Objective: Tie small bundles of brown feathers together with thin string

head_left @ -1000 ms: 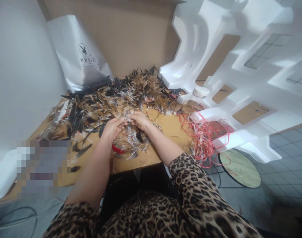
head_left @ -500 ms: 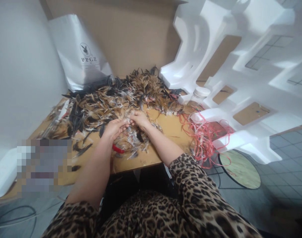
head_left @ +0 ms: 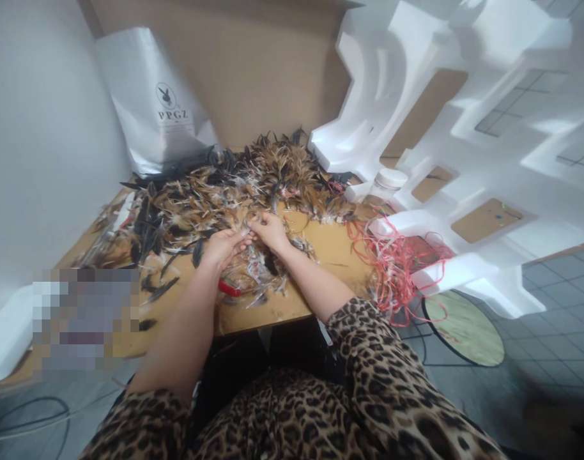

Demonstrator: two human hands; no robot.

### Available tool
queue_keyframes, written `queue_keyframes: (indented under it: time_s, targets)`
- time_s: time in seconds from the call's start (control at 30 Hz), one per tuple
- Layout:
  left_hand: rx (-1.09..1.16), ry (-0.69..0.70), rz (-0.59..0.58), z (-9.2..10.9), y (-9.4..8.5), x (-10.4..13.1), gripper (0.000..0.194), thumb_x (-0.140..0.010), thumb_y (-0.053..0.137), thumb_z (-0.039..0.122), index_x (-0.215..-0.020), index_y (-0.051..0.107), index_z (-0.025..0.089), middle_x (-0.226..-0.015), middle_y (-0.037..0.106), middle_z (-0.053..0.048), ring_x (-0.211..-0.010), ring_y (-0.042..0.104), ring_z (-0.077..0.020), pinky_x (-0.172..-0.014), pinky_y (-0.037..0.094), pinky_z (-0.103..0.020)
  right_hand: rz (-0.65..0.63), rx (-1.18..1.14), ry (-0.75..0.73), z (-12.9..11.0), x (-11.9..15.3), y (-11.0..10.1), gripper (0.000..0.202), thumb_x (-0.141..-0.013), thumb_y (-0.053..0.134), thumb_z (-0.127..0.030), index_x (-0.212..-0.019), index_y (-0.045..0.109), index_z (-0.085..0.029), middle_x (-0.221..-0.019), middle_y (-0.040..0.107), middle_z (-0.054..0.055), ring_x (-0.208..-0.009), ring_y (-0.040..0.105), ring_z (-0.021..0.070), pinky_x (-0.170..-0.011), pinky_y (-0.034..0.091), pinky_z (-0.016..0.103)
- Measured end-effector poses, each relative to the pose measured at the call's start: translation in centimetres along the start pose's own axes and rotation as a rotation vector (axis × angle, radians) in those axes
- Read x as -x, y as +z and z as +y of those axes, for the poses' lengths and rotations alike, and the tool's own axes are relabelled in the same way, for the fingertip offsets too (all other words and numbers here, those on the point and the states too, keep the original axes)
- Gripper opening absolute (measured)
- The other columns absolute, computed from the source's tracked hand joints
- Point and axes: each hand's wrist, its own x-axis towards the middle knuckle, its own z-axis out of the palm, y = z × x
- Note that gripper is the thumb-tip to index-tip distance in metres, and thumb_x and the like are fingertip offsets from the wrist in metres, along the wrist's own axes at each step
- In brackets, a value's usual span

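Note:
My left hand and my right hand meet fingertip to fingertip above the near edge of a feather pile. Both are closed in a pinch; what they hold is too small and blurred to make out. Brown and black feathers with pale quill ends spread behind and left of the hands. Below the hands, loose feathers and clear scraps lie on the yellowish table. A red object rests beside my left wrist, partly hidden.
A white bag stands at the back left. Tangled red ribbons lie on the right, by a white-lidded jar and large white foam pieces. A round stool stands lower right.
My fingertips have shifted slightly, and my right hand has moved a little down. Both hands remain pinched close together.

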Motion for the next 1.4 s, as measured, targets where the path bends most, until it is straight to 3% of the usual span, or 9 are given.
queue_keyframes:
  time_s: [0.13, 0.3, 0.4, 0.57, 0.87, 1.17, 1.4]
  targets:
    - [-0.038, 0.023, 0.033, 0.0, 0.1, 0.0, 0.014, -0.062, 0.073, 0.016, -0.070, 0.067, 0.006, -0.065, 0.067, -0.011, -0.052, 0.059, -0.0079, -0.050, 0.046, -0.015, -0.050, -0.101, 0.075, -0.6, 0.2, 0.1, 0.011, -0.068, 0.064, -0.018, -0.074, 0.055, -0.014, -0.050, 0.057, -0.006, -0.047, 0.054, 0.0056, -0.050, 0.048, 0.017]
    - [0.084, 0.039, 0.066, 0.2, -0.1, -0.2, 0.010, -0.063, 0.072, 0.012, -0.065, 0.063, 0.007, -0.057, 0.063, -0.006, -0.049, 0.057, -0.0065, -0.049, 0.045, -0.014, -0.087, -0.305, 0.229, -1.1, 0.0, -0.2, 0.014, -0.065, 0.068, -0.019, -0.073, 0.058, -0.012, -0.057, 0.062, -0.001, -0.056, 0.061, 0.0075, -0.060, 0.052, 0.019]
    - [0.157, 0.047, 0.093, 0.5, -0.2, -0.3, 0.008, -0.066, 0.069, 0.011, -0.066, 0.063, 0.006, -0.063, 0.066, -0.008, -0.051, 0.058, -0.0056, -0.047, 0.044, -0.011, -0.054, -0.254, 0.184, -0.8, -0.3, -0.5, 0.021, -0.061, 0.072, -0.027, -0.068, 0.059, -0.012, -0.058, 0.061, -0.001, -0.054, 0.058, 0.0068, -0.051, 0.046, 0.016]
    - [0.181, 0.023, 0.094, 0.9, -0.1, -0.2, 0.005, -0.069, 0.067, 0.009, -0.072, 0.064, 0.006, -0.072, 0.068, -0.010, -0.055, 0.061, -0.0064, -0.046, 0.044, -0.010, -0.049, -0.104, 0.097, -0.4, -0.4, -1.0, 0.031, -0.055, 0.074, -0.039, -0.063, 0.060, -0.013, -0.046, 0.051, -0.006, -0.040, 0.038, 0.0028, -0.041, 0.029, 0.017]
    - [0.127, 0.012, 0.044, 0.4, 0.6, 0.2, 0.005, -0.067, 0.066, 0.008, -0.067, 0.063, 0.005, -0.065, 0.067, -0.011, -0.051, 0.060, -0.0073, -0.045, 0.044, -0.012, -0.049, 0.010, -0.028, 0.1, -0.1, -0.3, 0.028, -0.056, 0.071, -0.038, -0.061, 0.059, -0.013, -0.058, 0.058, -0.005, -0.054, 0.047, 0.0051, -0.059, 0.038, 0.020]
    - [0.127, 0.040, 0.089, 0.4, 0.4, 0.0, 0.010, -0.062, 0.070, 0.009, -0.061, 0.060, 0.006, -0.058, 0.064, -0.008, -0.047, 0.056, -0.0059, -0.045, 0.042, -0.013, -0.076, -0.200, 0.120, -0.2, -0.3, -0.3, 0.035, -0.050, 0.074, -0.039, -0.062, 0.050, -0.015, -0.054, 0.056, -0.004, -0.047, 0.049, 0.0063, -0.047, 0.038, 0.019]
    - [0.030, 0.025, 0.056, 0.5, 0.8, 0.4, 0.009, -0.063, 0.070, 0.012, -0.063, 0.063, 0.006, -0.060, 0.065, -0.008, -0.049, 0.055, -0.0058, -0.049, 0.044, -0.015, -0.031, -0.086, 0.031, -0.1, -0.2, -0.3, 0.036, -0.054, 0.072, -0.043, -0.057, 0.049, -0.015, -0.046, 0.048, -0.007, -0.044, 0.041, 0.0040, -0.046, 0.031, 0.018]
